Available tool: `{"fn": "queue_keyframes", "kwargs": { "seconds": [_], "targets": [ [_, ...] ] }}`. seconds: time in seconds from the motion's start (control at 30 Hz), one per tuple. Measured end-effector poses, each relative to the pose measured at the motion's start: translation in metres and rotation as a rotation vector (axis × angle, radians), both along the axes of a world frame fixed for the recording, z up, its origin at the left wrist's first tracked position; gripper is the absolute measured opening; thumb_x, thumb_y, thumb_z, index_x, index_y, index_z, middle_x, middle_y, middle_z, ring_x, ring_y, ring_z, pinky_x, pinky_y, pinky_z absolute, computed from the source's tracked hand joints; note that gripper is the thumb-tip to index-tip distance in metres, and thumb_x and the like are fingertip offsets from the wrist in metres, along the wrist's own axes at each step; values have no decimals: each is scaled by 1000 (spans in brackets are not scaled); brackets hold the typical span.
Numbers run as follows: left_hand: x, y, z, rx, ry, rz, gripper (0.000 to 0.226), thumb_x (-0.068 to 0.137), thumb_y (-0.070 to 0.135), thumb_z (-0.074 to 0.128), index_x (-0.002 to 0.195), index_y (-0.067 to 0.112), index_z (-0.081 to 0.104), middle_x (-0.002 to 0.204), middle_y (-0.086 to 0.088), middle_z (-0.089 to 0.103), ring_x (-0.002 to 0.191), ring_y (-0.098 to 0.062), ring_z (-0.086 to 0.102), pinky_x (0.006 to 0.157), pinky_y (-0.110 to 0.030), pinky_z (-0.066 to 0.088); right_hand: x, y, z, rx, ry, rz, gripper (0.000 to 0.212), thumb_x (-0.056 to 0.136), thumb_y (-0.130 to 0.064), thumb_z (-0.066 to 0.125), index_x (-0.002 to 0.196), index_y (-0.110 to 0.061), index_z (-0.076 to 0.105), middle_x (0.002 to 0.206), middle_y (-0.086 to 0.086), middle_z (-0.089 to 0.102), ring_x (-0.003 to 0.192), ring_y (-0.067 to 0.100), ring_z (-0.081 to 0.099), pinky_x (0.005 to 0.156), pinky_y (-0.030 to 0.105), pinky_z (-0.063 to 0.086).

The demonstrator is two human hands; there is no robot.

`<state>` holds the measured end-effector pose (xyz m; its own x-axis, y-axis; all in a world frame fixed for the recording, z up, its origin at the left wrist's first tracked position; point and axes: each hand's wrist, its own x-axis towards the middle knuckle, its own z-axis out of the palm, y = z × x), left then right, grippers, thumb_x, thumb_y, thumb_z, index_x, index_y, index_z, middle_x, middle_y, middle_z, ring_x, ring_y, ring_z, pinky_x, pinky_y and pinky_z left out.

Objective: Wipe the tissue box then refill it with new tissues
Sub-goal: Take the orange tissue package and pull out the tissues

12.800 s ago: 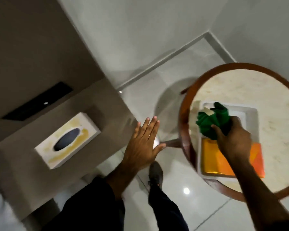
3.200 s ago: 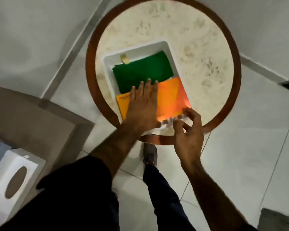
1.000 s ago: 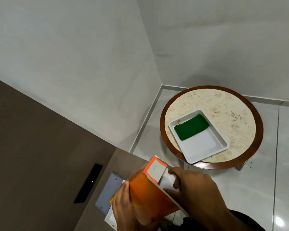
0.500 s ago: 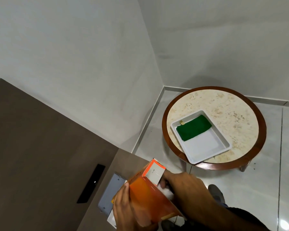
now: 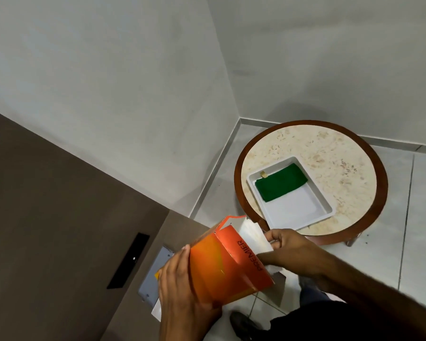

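Orange tissue carton [image 5: 221,264] held tilted between both hands, over the brown bench [image 5: 143,242].

Left hand [image 5: 182,289] wraps the carton's lower side; right hand [image 5: 290,249] pinches the white tissues [image 5: 252,233] at its open end — green cloth [image 5: 280,184] well apart in a white tray [image 5: 325,205].

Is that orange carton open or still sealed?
Open. The orange carton's end flap is lifted, and the right hand pulls white tissues out.

Cloth [image 5: 280,185] in tray [image 5: 327,207] on round table [image 5: 342,153], right, behind carton [image 5: 221,264].
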<state>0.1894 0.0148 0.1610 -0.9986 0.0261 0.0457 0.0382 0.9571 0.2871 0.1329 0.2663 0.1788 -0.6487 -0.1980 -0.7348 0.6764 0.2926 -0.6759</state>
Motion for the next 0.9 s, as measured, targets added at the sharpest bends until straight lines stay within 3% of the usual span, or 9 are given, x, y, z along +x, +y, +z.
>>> {"fn": "queue_keyframes", "kwargs": {
  "seconds": [0.13, 0.3, 0.4, 0.5, 0.57, 0.63, 0.73, 0.8, 0.9],
  "targets": [
    [-9, 9, -6, -5, -13, -54, 131, 37, 43, 80, 153, 23, 23, 146, -9, 46, 132, -35, 49, 102, -61, 41, -9, 11, -13, -29, 15, 4, 48, 69, -32, 86, 112, -26, 65, 106, -4, 72, 95, 15, 68, 75, 25, 57],
    [-26, 18, -11, -61, -90, -94, 127, 39, 56, 76, 152, 21, 29, 145, -10, 51, 130, -38, 55, 104, -57, 43, -24, 42, -22, -109, 59, -37, 46, 72, -24, 82, 115, -25, 68, 106, 0, 74, 100, 20, 69, 92, 42, 57],
    [-37, 28, -16, -23, -79, -94, 123, 45, 64, 71, 151, 17, 31, 146, -8, 47, 129, -40, 53, 103, -62, 39, -34, 61, -32, -154, 27, -84, 56, 63, -32, 75, 117, -23, 65, 106, 7, 73, 100, 28, 69, 85, 45, 60],
    [-50, 44, -18, -42, -64, -122, 123, 45, 65, 74, 149, 14, 35, 142, -12, 53, 123, -43, 58, 99, -63, 39, -47, 75, -40, -190, -10, -111, 50, 75, -29, 76, 121, -23, 56, 112, 8, 69, 102, 29, 67, 73, 37, 61],
    [-61, 54, -24, -48, -85, -130, 125, 41, 61, 81, 148, 15, 35, 138, -15, 57, 121, -44, 60, 95, -68, 43, -56, 83, -47, -158, 19, -87, 47, 80, -30, 77, 121, -26, 55, 114, 5, 69, 103, 25, 67, 80, 39, 61],
    [-71, 63, -32, -61, -129, -131, 128, 40, 61, 83, 150, 18, 32, 136, -16, 59, 118, -43, 61, 92, -70, 47, -64, 95, -55, -127, 38, -58, 43, 79, -31, 79, 118, -24, 61, 108, 3, 73, 96, 22, 72, 84, 42, 61],
    [-92, 78, -53, -85, -235, -142, 130, 34, 60, 84, 147, 21, 34, 129, -15, 65, 110, -42, 67, 88, -70, 49, -75, 125, -64, -189, -19, -123, 30, 81, -19, 78, 108, -20, 65, 101, 5, 75, 81, 17, 76, 67, 36, 62],
    [-108, 90, -69, -106, -299, -157, 134, 26, 56, 86, 146, 21, 37, 128, -12, 66, 109, -40, 68, 90, -68, 48, -81, 156, -68, -165, -13, -193, 37, 76, -21, 81, 109, -17, 64, 105, 9, 74, 86, 21, 75, 69, 39, 63],
    [-136, 108, -99, -112, -374, -190, 139, 29, 55, 84, 150, 29, 23, 139, -6, 58, 122, -35, 60, 100, -65, 43, -87, 214, -80, -141, 41, -361, 85, 45, -43, 95, 119, -16, 62, 111, 11, 71, 100, 31, 70, 71, 44, 62]
  ]
}}
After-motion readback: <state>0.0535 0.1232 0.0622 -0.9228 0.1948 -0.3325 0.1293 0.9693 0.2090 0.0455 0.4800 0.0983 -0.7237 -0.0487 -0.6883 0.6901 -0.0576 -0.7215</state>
